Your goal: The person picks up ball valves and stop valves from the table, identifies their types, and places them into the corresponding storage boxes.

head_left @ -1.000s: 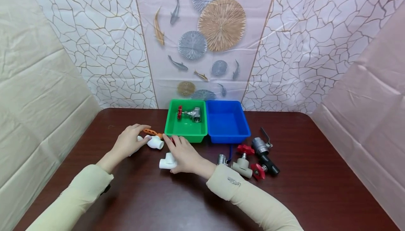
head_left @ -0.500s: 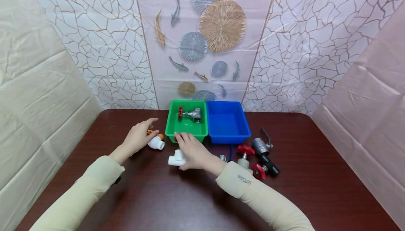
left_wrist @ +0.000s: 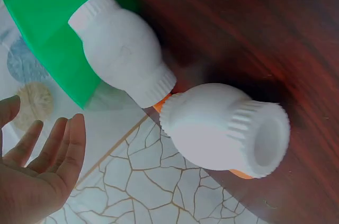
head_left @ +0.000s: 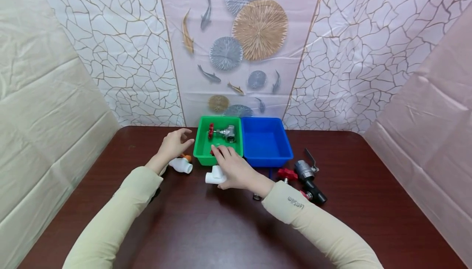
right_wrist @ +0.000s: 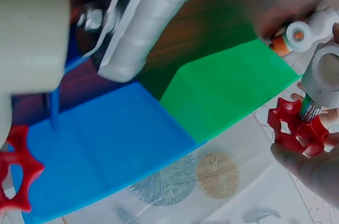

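Observation:
My right hand (head_left: pixel 237 171) grips a white tee-shaped stop valve (head_left: pixel 215 175) just in front of the green bin (head_left: pixel 205 160). In the right wrist view its red handwheel (right_wrist: pixel 290 138) lies against the fingers, with the metal stem above it. My left hand (head_left: pixel 173 144) holds nothing; its fingers are loosely bent, left of the green bin. Below that hand, two white ball valves (left_wrist: pixel 127 52) with orange handles lie on the table, one of them (head_left: pixel 180 165) plain in the head view. A metal gate valve (head_left: pixel 229 133) with a red wheel lies inside the green bin.
A blue bin (head_left: pixel 267 140) stands beside the green one. On the right lie a grey ball valve (head_left: pixel 304 170) with a lever, a black valve (head_left: pixel 315 192) and a valve with a red handwheel (head_left: pixel 287 174). A patterned cloth backdrop rises behind the table.
My right hand has carried the white stop valve right and away from me, toward the green bin. My left hand has moved right and forward, off the white ball valves.

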`<state>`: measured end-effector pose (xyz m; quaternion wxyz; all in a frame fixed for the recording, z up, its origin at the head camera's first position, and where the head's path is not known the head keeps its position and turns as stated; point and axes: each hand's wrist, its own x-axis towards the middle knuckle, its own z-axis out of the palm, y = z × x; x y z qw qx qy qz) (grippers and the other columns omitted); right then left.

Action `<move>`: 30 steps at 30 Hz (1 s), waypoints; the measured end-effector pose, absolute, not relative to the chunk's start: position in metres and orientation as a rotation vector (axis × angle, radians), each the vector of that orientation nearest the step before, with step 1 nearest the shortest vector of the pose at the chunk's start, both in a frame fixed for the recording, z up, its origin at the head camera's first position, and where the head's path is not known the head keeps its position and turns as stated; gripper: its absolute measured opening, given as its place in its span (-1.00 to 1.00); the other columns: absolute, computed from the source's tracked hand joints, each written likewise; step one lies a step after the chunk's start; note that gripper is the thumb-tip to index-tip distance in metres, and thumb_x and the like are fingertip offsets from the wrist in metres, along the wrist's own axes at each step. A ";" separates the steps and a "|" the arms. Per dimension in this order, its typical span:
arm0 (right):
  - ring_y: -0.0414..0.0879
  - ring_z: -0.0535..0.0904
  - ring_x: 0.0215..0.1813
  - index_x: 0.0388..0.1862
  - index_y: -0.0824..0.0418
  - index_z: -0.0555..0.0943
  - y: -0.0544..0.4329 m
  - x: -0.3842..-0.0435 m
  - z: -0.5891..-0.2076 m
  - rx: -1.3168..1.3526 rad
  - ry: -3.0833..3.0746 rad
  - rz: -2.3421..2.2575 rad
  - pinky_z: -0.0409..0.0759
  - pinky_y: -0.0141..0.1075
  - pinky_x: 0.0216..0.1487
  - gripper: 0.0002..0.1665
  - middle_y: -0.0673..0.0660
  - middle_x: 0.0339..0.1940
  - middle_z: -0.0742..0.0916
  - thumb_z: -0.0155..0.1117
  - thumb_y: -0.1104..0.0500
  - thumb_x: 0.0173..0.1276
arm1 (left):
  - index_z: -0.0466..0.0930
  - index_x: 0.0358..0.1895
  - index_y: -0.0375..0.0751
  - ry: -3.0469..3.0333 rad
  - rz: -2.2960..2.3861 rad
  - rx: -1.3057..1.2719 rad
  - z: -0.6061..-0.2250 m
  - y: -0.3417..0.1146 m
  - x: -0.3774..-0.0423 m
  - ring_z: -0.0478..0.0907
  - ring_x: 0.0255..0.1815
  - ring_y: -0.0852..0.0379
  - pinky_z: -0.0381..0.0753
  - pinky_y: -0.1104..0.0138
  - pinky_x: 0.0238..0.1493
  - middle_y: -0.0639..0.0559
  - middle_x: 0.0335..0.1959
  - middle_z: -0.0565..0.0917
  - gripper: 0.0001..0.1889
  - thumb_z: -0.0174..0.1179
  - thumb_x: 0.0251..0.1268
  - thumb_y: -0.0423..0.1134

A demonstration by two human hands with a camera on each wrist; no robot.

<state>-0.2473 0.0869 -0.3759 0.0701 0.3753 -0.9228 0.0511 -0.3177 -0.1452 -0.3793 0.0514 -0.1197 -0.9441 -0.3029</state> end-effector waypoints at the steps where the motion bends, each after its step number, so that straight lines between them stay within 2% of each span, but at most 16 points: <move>1: 0.18 0.30 0.30 0.47 0.36 0.03 0.089 -0.248 -0.375 1.132 -2.777 0.165 0.39 -0.06 0.30 0.32 0.30 0.33 0.33 0.57 -0.11 -0.11 | 0.43 0.22 -0.28 -2.882 -0.933 -0.351 -0.379 -0.144 -0.320 0.59 -0.13 -0.17 0.51 -0.02 -0.04 -0.31 -0.05 0.61 -0.56 0.10 0.35 -0.15; 8: 0.18 0.29 0.30 0.47 0.35 0.04 0.099 -0.253 -0.370 1.159 -2.794 0.178 0.42 -0.04 0.27 0.30 0.29 0.33 0.34 0.56 -0.09 -0.10 | 0.34 0.30 -0.30 -2.953 -1.076 -0.274 -0.379 -0.143 -0.329 0.54 -0.02 -0.25 0.52 -0.03 0.01 -0.36 0.04 0.56 -0.50 0.06 0.38 -0.14; 12: 0.17 0.28 0.31 0.48 0.34 0.03 0.105 -0.260 -0.368 1.161 -2.803 0.147 0.44 -0.05 0.27 0.31 0.29 0.34 0.33 0.55 -0.11 -0.09 | 0.17 0.39 -0.35 -2.979 -1.469 -0.193 -0.378 -0.145 -0.332 0.47 0.12 -0.32 0.58 0.02 0.03 -0.43 0.24 0.36 -0.45 -0.01 0.43 -0.17; 15: 0.18 0.27 0.32 0.49 0.34 0.02 0.109 -0.265 -0.367 1.155 -2.807 0.131 0.41 -0.07 0.29 0.32 0.30 0.35 0.32 0.55 -0.13 -0.09 | 0.03 0.43 -0.40 -2.954 -1.780 -0.106 -0.376 -0.148 -0.335 0.35 0.26 -0.36 0.54 0.03 0.11 -0.45 0.35 0.20 -0.41 -0.07 0.46 -0.20; 23: 0.18 0.27 0.32 0.49 0.35 -0.01 0.119 -0.274 -0.359 1.166 -2.813 0.106 0.42 -0.06 0.27 0.35 0.32 0.36 0.30 0.55 -0.15 -0.09 | -0.02 0.46 -0.37 -2.909 -2.108 0.070 -0.379 -0.151 -0.344 0.33 0.31 -0.30 0.54 0.14 0.14 -0.44 0.37 0.22 -0.39 -0.09 0.47 -0.18; 26: 0.18 0.29 0.31 0.49 0.35 -0.01 0.122 -0.279 -0.355 1.169 -2.803 0.076 0.42 -0.06 0.27 0.35 0.32 0.37 0.30 0.54 -0.17 -0.09 | -0.01 0.46 -0.34 -2.866 -2.210 0.146 -0.383 -0.147 -0.345 0.48 0.19 -0.20 0.56 0.21 0.12 -0.41 0.37 0.23 -0.40 -0.08 0.47 -0.20; 28: 0.18 0.29 0.31 0.49 0.34 0.00 0.124 -0.283 -0.353 1.173 -2.798 0.058 0.43 -0.07 0.26 0.34 0.32 0.38 0.30 0.53 -0.19 -0.08 | 0.02 0.46 -0.32 -2.841 -2.250 0.202 -0.386 -0.145 -0.345 0.60 -0.01 -0.06 0.59 0.25 0.08 -0.38 0.36 0.26 -0.42 -0.07 0.47 -0.23; 30: 0.19 0.29 0.32 0.49 0.34 0.01 0.126 -0.286 -0.351 1.181 -2.791 0.037 0.42 -0.06 0.27 0.33 0.32 0.37 0.30 0.52 -0.20 -0.08 | 0.07 0.45 -0.30 -2.841 -2.254 0.243 -0.387 -0.143 -0.345 0.64 -0.25 0.12 0.61 0.29 0.04 -0.35 0.35 0.31 -0.44 -0.07 0.46 -0.25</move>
